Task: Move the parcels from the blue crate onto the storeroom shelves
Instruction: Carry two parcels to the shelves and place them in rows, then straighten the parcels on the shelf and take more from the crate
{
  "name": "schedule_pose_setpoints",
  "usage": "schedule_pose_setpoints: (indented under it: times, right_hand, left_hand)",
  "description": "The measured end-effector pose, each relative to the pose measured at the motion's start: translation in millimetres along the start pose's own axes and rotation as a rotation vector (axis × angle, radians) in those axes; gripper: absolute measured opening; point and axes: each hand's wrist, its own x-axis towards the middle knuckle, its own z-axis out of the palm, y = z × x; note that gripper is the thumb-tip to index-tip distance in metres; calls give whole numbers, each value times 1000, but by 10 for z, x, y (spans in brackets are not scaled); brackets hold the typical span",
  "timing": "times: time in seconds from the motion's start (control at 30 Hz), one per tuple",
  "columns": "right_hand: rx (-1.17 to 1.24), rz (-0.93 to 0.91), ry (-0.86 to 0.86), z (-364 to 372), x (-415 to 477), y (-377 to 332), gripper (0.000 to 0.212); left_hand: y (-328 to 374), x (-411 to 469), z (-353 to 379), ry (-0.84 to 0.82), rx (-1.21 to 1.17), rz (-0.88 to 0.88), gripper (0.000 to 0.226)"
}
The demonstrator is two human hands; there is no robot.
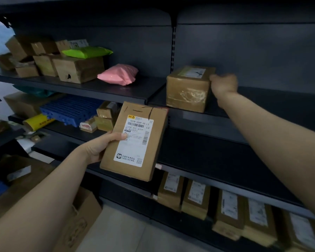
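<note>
Your left hand [98, 148] grips the labelled flat parcel [135, 140]; right hand [224, 84] curls against the taped box [187, 90] on the shelf [271, 106], grip unclear.

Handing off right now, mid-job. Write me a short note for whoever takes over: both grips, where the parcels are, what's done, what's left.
Left grip: holds the flat labelled parcel in the air in front of the shelves, not yet placed.
Right grip: at the right end of the taped box; too blurred to tell whether it holds the box.
Done: the taped box stands on the upper shelf, to the right of the pink bag.
Left: clear the right grip from the box and shelve the flat parcel. How many parcels remain is not visible here.
</note>
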Motion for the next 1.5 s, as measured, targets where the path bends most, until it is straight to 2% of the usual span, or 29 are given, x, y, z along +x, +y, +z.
schedule_pose_setpoints:
  times: [0.1,0.2,0.3,0.43,0.53,0.63,0.87,1.07,1.33,1.5]
  right_hand:
    - [-207,-247,60,-42,-325,73,19]
    - [-294,-396,-54,-103,-740,191,7]
    - [-428,-487,-237,-151,-1062,403,9]
    - [-713,-451,-430,-269,-1194,761,16]
    - [-946,-413,-475,-371,-1151,977,24]
    - [-1060,-390,-487,-468,-1011,1199,31]
    - [-1185,-322,-585,-598,-601,1555,46]
    - [-1264,-342,-617,-567,-241,1620,48]
    - [-1302,-293,-761,-589,-2,1766,51]
    - [-1248,-238,-799,-605,119,1780,51]
  left_hand:
    - [-163,81,-4,-93,18,-67,104]
    - [-362,213,56,-148,32,-124,102]
    - [-566,372,133,-175,37,-154,97]
    - [-746,617,245,-229,64,-183,105]
    - [-831,873,313,-210,63,-226,102]
    - [-876,1090,452,-201,50,-240,103]
    - [-886,1645,757,-204,26,-262,89]
    - [-770,2065,1019,-180,48,-338,50]
    - [-838,2499,1182,-133,128,-413,56]
    - [-879,2673,1270,-60,65,-397,46]
